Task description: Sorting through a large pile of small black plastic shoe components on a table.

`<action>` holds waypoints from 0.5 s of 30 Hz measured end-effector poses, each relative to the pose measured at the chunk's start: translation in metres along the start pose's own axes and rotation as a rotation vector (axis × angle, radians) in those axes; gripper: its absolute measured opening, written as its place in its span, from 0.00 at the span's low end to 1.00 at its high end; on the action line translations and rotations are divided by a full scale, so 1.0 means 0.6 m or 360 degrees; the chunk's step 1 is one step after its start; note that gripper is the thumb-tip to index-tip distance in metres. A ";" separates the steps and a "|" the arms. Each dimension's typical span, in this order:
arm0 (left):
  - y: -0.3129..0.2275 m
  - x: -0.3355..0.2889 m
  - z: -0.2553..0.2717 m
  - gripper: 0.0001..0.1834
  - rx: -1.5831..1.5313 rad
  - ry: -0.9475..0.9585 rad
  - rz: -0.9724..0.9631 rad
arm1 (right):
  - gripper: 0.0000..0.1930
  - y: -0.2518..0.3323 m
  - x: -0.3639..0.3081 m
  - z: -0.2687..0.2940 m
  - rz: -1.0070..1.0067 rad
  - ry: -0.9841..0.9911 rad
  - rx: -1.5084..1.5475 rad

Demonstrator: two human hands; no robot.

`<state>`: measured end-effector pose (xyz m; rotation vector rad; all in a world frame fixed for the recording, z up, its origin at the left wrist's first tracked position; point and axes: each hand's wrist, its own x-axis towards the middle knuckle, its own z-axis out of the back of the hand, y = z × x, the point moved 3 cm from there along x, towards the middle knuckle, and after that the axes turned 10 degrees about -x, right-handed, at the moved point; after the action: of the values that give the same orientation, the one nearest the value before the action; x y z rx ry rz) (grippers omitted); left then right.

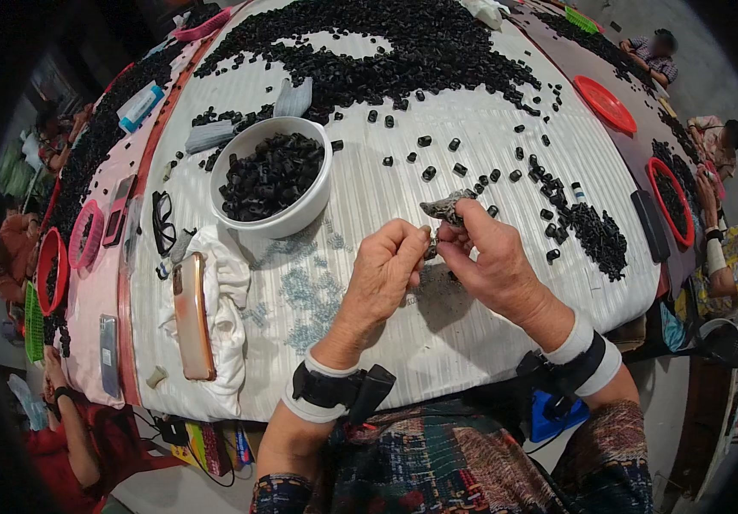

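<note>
My left hand (384,272) is closed in a pinch on a small dark piece (431,248), over the middle of the near table. Close against it is my right hand (499,261), its thumb and finger pressed together at the same piece; what exactly they grip is mostly hidden. A grey, ragged, cloth-like piece (448,207) sits at my right fingers; I cannot tell whether it is worn or held. Loose black cylindrical parts (460,169) lie just beyond my hands. Many tiny pale-blue bits (309,295) are scattered left of my left hand.
A white bowl (321,184) full of black parts stands at left. Nearby lie glasses (163,223), a phone (194,317) and a white cloth (230,300). Slim black pieces (596,240) are heaped at right. A large black pile (386,51) covers the far table. Other people sit along both sides.
</note>
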<state>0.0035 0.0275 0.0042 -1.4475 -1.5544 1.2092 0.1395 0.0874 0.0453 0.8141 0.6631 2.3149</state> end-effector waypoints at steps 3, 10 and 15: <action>0.000 0.000 0.000 0.16 -0.0013 0.0049 0.0064 | 0.11 0.009 0.001 0.002 0.0066 0.0048 -0.0098; -0.006 -0.005 -0.010 0.19 0.0024 0.0101 0.0276 | 0.10 -0.004 -0.008 0.007 0.0035 0.0045 0.0017; 0.001 -0.003 -0.004 0.19 -0.0080 0.0036 0.0281 | 0.09 -0.020 -0.016 0.024 -0.0153 -0.0023 0.0053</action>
<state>0.0064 0.0259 0.0044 -1.6538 -1.4763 1.2577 0.1596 0.0934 0.0440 0.7956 0.7204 2.2153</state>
